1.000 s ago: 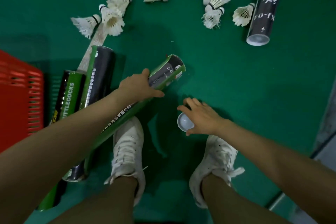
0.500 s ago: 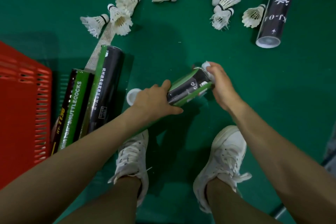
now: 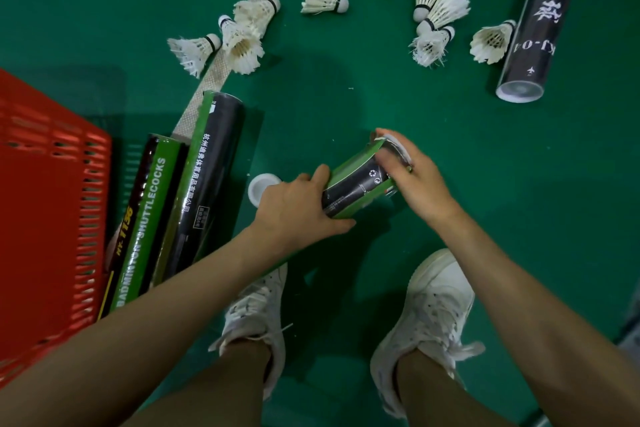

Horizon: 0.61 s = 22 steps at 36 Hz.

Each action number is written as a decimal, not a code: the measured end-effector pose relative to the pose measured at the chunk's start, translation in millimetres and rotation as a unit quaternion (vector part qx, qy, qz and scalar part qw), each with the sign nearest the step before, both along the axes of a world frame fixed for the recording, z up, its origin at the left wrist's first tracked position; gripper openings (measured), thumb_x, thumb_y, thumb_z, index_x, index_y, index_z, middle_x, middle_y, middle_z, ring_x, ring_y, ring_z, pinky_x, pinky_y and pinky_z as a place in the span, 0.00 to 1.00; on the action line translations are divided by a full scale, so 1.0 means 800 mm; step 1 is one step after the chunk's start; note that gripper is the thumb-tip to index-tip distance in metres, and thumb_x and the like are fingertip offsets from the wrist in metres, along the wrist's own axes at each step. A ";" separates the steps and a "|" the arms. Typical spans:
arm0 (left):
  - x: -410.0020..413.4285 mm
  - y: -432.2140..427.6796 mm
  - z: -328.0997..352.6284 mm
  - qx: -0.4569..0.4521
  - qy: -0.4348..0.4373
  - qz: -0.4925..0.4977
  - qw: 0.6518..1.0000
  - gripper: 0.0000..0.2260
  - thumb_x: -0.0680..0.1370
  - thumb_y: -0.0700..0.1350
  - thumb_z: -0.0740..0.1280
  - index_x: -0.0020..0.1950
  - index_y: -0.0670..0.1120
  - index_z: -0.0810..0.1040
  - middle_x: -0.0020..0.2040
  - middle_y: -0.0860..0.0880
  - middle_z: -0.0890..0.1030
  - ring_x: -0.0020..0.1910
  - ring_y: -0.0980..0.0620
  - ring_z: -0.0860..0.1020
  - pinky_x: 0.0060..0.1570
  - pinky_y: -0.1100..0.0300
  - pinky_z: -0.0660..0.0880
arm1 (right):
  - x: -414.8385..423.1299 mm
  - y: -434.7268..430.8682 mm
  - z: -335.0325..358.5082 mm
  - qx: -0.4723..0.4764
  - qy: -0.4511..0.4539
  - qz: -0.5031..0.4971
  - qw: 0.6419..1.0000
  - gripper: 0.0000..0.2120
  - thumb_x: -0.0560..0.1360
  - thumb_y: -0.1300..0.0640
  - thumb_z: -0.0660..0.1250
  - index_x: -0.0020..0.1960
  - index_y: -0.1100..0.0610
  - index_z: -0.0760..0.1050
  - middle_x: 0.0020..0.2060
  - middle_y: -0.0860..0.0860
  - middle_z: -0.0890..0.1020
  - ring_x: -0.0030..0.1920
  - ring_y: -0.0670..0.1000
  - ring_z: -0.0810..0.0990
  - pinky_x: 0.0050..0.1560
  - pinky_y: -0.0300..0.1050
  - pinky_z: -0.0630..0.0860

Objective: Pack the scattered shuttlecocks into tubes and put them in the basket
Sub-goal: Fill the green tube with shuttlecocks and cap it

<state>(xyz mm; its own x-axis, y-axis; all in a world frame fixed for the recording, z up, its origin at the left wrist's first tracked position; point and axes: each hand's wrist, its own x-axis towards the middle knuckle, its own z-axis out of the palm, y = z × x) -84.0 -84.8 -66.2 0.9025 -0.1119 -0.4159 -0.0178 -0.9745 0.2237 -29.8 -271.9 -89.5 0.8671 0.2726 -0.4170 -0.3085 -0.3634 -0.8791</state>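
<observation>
Green-and-black tube [image 3: 356, 189] is gripped by the left hand [image 3: 294, 208] while the right hand [image 3: 414, 180] clasps its cap [image 3: 394, 146].

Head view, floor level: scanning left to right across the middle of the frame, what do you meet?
Red basket → green "Badminton Shuttlecocks" tube → black-and-green tube → loose white cap → left hand → held green-and-black tube → right hand, pressing a cap onto that tube's end.
</observation>
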 end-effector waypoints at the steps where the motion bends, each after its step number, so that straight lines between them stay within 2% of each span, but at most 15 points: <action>1: -0.001 0.001 -0.001 -0.005 -0.001 0.003 1.000 0.29 0.68 0.70 0.65 0.55 0.49 0.63 0.49 0.48 0.78 0.41 0.46 0.76 0.39 0.57 0.68 | 0.000 0.000 0.002 -0.018 -0.011 0.020 1.000 0.18 0.76 0.44 0.64 0.65 0.42 0.71 0.58 0.43 0.77 0.57 0.42 0.75 0.55 0.33 0.70; 4: 0.000 0.003 -0.002 -0.014 -0.005 0.009 1.000 0.28 0.68 0.70 0.66 0.52 0.50 0.61 0.47 0.49 0.77 0.37 0.49 0.71 0.38 0.57 0.67 | 0.000 0.004 0.007 -0.037 -0.018 0.023 0.999 0.20 0.75 0.43 0.65 0.66 0.42 0.71 0.57 0.45 0.79 0.57 0.43 0.76 0.55 0.34 0.70; 7: 0.003 0.002 -0.001 -0.014 -0.019 0.009 1.000 0.28 0.68 0.70 0.66 0.50 0.51 0.58 0.44 0.51 0.74 0.36 0.49 0.70 0.38 0.57 0.67 | 0.003 0.010 0.012 -0.012 0.003 -0.025 1.000 0.19 0.78 0.45 0.62 0.67 0.46 0.72 0.52 0.40 0.80 0.52 0.35 0.77 0.51 0.25 0.69; 12: 0.004 -0.002 -0.006 -0.024 -0.014 0.002 1.000 0.28 0.68 0.70 0.65 0.51 0.51 0.60 0.47 0.49 0.78 0.39 0.47 0.76 0.38 0.57 0.67 | 0.003 0.008 0.011 0.004 0.032 -0.039 0.999 0.18 0.80 0.44 0.58 0.68 0.45 0.72 0.63 0.46 0.78 0.63 0.44 0.74 0.65 0.39 0.67; 14: 0.013 -0.003 -0.005 -0.012 -0.010 -0.003 1.000 0.29 0.68 0.70 0.65 0.54 0.49 0.63 0.49 0.48 0.78 0.42 0.45 0.78 0.39 0.56 0.67 | 0.010 0.011 0.006 0.042 0.057 -0.067 0.995 0.16 0.79 0.44 0.61 0.65 0.45 0.74 0.64 0.47 0.77 0.64 0.46 0.74 0.69 0.44 0.66; 16: 0.032 -0.007 -0.002 0.002 -0.009 -0.010 1.000 0.31 0.68 0.70 0.65 0.56 0.48 0.64 0.50 0.46 0.78 0.45 0.43 0.78 0.40 0.56 0.68 | 0.023 0.018 0.002 0.110 0.081 -0.171 0.976 0.17 0.75 0.45 0.66 0.63 0.46 0.75 0.63 0.49 0.78 0.62 0.49 0.77 0.66 0.48 0.70; 19: 0.065 -0.020 0.003 0.010 -0.013 -0.006 1.000 0.32 0.67 0.71 0.66 0.58 0.48 0.65 0.52 0.46 0.78 0.48 0.42 0.79 0.41 0.55 0.69 | 0.040 0.028 -0.004 0.240 0.146 -0.350 0.893 0.30 0.72 0.47 0.71 0.70 0.53 0.65 0.61 0.54 0.79 0.52 0.52 0.81 0.48 0.46 0.79; 20: 0.076 -0.025 0.004 0.008 -0.008 -0.002 1.000 0.33 0.67 0.71 0.67 0.59 0.48 0.65 0.53 0.45 0.77 0.49 0.42 0.79 0.42 0.54 0.69 | 0.041 0.032 -0.006 0.267 0.179 -0.362 0.875 0.35 0.69 0.45 0.73 0.70 0.56 0.65 0.59 0.55 0.80 0.52 0.53 0.82 0.47 0.48 0.80; 22: 0.094 -0.034 0.006 -0.008 0.011 -0.001 1.000 0.38 0.66 0.71 0.69 0.64 0.48 0.63 0.56 0.44 0.77 0.52 0.41 0.79 0.45 0.52 0.71 | 0.039 0.041 -0.007 0.286 0.240 -0.325 0.869 0.36 0.66 0.39 0.72 0.67 0.57 0.71 0.58 0.57 0.81 0.55 0.56 0.82 0.53 0.54 0.80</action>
<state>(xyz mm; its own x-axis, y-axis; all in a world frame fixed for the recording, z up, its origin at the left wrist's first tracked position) -9.1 -111.9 -61.4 0.8928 -0.1195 -0.4342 -0.0136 -0.9709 0.2393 1.4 -239.4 -94.9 0.6784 0.0712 -0.7313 -0.6664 0.4789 -0.5715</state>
